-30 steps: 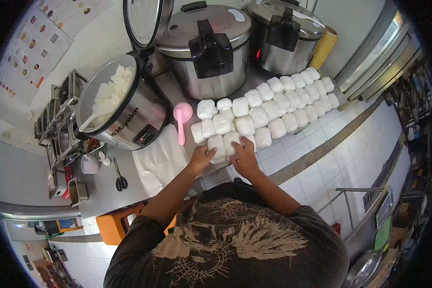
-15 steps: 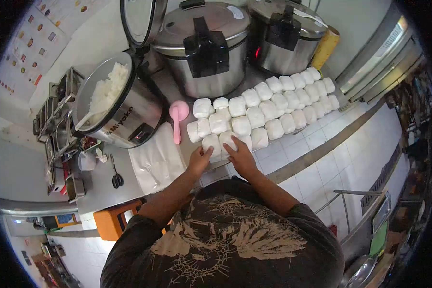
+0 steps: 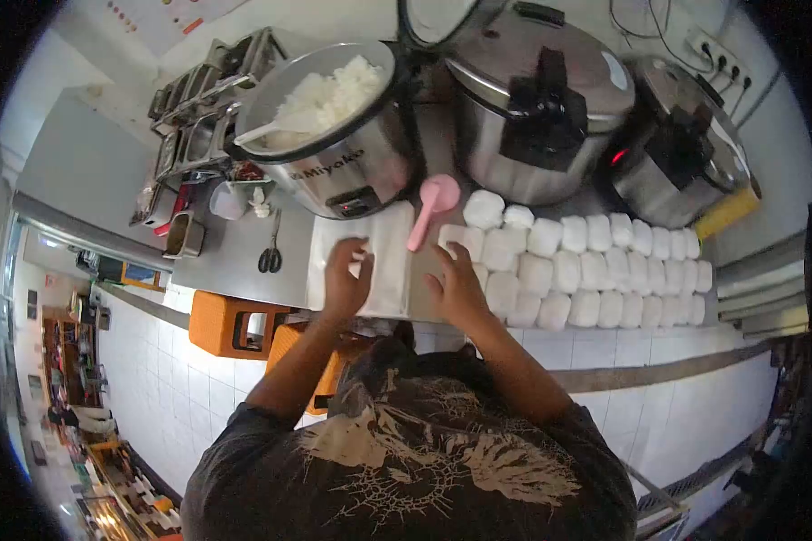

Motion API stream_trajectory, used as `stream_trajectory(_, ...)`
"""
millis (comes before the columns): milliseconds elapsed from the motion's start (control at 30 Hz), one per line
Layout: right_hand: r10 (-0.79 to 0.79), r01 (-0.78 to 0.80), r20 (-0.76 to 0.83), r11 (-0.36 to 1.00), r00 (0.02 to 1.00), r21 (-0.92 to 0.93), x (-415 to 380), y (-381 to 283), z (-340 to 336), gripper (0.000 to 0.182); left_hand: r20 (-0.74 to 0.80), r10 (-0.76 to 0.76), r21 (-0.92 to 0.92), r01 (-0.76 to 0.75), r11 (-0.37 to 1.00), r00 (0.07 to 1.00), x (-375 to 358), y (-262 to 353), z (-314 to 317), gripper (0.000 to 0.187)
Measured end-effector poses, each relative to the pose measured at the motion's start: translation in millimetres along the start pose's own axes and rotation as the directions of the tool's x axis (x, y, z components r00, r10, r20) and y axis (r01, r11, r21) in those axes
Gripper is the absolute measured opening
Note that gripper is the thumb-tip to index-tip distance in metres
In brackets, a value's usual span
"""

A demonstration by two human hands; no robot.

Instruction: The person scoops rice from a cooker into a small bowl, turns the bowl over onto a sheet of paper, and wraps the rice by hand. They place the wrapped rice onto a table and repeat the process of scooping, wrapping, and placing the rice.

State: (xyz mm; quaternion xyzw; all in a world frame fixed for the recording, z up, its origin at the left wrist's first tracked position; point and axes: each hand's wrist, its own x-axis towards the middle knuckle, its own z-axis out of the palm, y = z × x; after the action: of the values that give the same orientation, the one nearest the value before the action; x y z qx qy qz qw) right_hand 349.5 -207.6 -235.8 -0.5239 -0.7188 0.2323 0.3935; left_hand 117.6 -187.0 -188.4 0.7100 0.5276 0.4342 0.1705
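Note:
My left hand is over a stack of white wrapping sheets, fingers slightly curled and apart, holding nothing. At the left end of the rows of white wrapped packets, my right hand is open, its fingertips close to the nearest packets. Between and beyond the hands lies a pink scoop, handle toward me. Behind the sheets stands an open rice cooker with cooked white rice and a white paddle inside.
Two large lidded cookers stand behind the packets. Black-handled scissors and a metal container lie on the left of the steel table. Metal trays line the back left. Orange stools stand below the front edge.
Both hands have let go of a packet in the front row. My left hand has moved left over the sheets, my right to the row's left end. The view has turned left.

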Motion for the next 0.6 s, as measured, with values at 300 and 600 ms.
stream_trajectory(300, 0.39, -0.324, 0.202, 0.899, 0.898, -0.294, 158, 102, 101, 0.053, 0.259, 0.205, 0.729, -0.33, 0.6, 0.944, 270, -30, -155, 0.025)
stream_trajectory(600, 0.519, -0.48, -0.207, 0.851, 0.829, 0.212, 78, -9, -15, 0.035, 0.454, 0.013, 0.652, -0.342, 0.677, 0.891, 316, -127, -174, 0.037)
